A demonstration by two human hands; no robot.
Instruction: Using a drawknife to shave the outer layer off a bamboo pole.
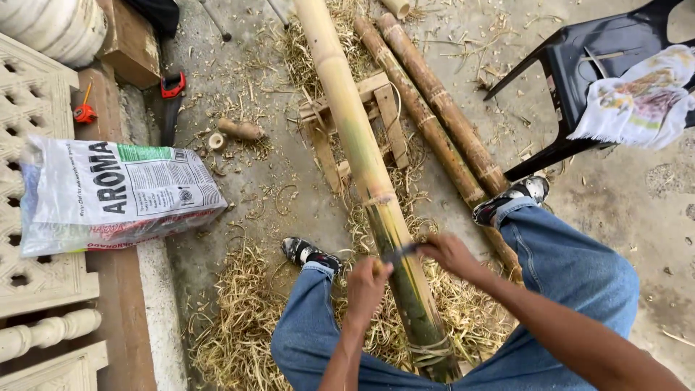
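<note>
Seated astride the work, a person draws a dark-bladed knife [399, 253] across a long bamboo pole [362, 156], scraping its skin. The left hand [365, 284] is clenched on one end of the blade, the right hand [450, 253] grasps the other end, and the tool lies crosswise on the pole between them. The pole runs from between the knees, near the bottom edge of the view, up over a small wooden stand [387, 116] and out of the top of the frame; its near section looks green and streaked, its far section pale yellow.

Judging from the grip, the stroke goes best with both hands level, the blade kept square to the pole and at a shallow angle, so that it shaves rather than digs, and with the pole steady between the legs.

By count: one pole in hand, two darker bamboo poles [434, 116] lying side by side on the floor to the right, one hand saw [171, 101] with a red handle, one printed sack [116, 192] on the ledge at left, one black plastic chair [579, 65] with one cloth [641, 98] draped on it. Shavings [242, 318] litter the concrete floor around both shoes.
</note>
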